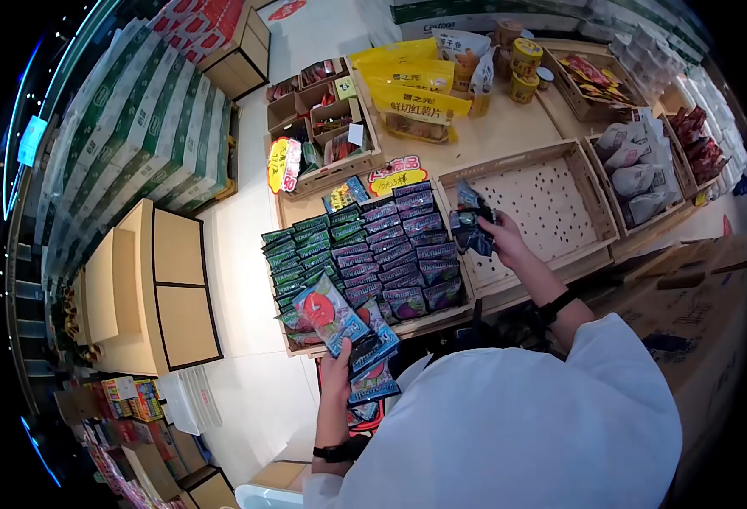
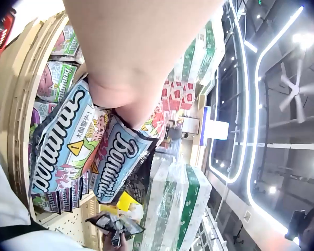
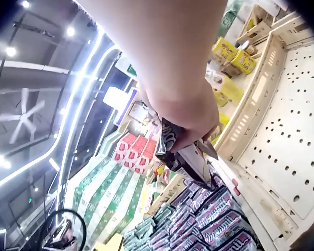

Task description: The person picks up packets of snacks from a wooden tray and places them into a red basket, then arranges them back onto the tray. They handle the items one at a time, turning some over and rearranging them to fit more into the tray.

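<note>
My left hand (image 1: pixel 336 371) grips several light-blue candy packets (image 1: pixel 329 316) over the near left corner of the display crate. Large in the left wrist view, two of these blue packets (image 2: pixel 115 159) overlap, their printed fronts showing. Pinched in my right hand (image 1: pixel 510 241) are dark packets (image 1: pixel 470 222), held above the divide between two crates. The right wrist view shows a black-edged packet (image 3: pixel 187 163) under the fingers. Below both hands stand rows of packets, green ones (image 1: pixel 284 263) on the left and purple ones (image 1: pixel 384 236) on the right. More blue packets (image 1: pixel 373 383) lie below my left hand.
A crate with a perforated floor (image 1: pixel 543 199) adjoins on the right. Beyond are yellow snack bags (image 1: pixel 416 102), tubs (image 1: pixel 525 59) and a divided box (image 1: pixel 327 127). White bags (image 1: pixel 637 174) fill another crate. Stacked green-white cartons (image 1: pixel 136 127) stand left.
</note>
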### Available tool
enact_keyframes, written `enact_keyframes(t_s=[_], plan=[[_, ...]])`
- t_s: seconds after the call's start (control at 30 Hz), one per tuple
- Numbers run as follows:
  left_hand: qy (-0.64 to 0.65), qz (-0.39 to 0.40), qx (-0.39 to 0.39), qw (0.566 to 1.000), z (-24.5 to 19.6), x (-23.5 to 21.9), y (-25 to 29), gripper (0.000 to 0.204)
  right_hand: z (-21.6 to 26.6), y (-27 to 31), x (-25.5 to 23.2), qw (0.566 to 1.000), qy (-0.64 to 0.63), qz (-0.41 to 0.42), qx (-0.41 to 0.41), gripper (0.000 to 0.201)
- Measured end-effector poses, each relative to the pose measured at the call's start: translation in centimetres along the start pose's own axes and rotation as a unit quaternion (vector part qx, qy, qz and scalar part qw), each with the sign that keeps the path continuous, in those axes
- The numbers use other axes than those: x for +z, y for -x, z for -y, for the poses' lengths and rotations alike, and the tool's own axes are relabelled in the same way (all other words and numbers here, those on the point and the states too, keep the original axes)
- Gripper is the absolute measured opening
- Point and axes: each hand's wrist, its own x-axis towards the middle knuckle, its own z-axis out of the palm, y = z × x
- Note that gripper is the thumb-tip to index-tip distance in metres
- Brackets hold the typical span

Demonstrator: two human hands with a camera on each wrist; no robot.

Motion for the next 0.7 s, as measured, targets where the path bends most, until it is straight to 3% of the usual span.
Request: enact_keyframes(t_s=[0.17, 0.27, 0.33, 0.4, 0.5, 0.53, 0.6, 0.63, 0.7], plan=[[-0.049, 0.098, 0.004, 0.994, -0.6, 1.7, -5.6, 0.037, -3.0, -1.0, 1.1, 0.997, 0.057, 0.004, -0.055, 0.035], [-0.086, 0.121, -0.014, 0.989, -1.5, 1.6, -7.5, 0.034, -2.9, -1.2, -0.9, 0.974, 0.169, -0.076, -0.127, 0.031], [-0.091, 0.117, -0.011, 0.989, -2.3, 1.5, -7.4, 0.035, -3.4, -2.0, -2.6, 0.914, 0.286, -0.177, -0.229, 0.029], [-0.098, 0.119, -0.013, 0.988, -2.1, 0.2, -8.1, 0.034, -3.9, -1.7, -3.8, 0.895, 0.312, -0.208, -0.243, 0.030], [-0.079, 0.118, 0.000, 0.990, -2.2, -1.2, -8.2, 0.034, -6.0, -2.8, -6.7, 0.883, 0.336, -0.232, -0.230, 0.034], [-0.069, 0.117, 0.000, 0.991, -2.0, -1.8, -8.2, 0.035, -6.1, -2.4, -7.5, 0.903, 0.343, -0.212, -0.151, 0.033], [-0.043, 0.106, -0.012, 0.993, -2.5, -2.3, -7.6, 0.037, -7.2, -1.9, -9.1, 0.964, 0.198, -0.176, -0.009, 0.033], [-0.026, 0.097, -0.002, 0.995, -2.3, -2.6, -7.7, 0.036, -9.6, -3.9, -12.8, 0.972, 0.185, -0.144, 0.011, 0.033], [-0.015, 0.090, -0.006, 0.996, -2.0, -3.4, -7.7, 0.035, -9.9, -3.1, -14.3, 0.964, 0.216, -0.155, 0.024, 0.036]])
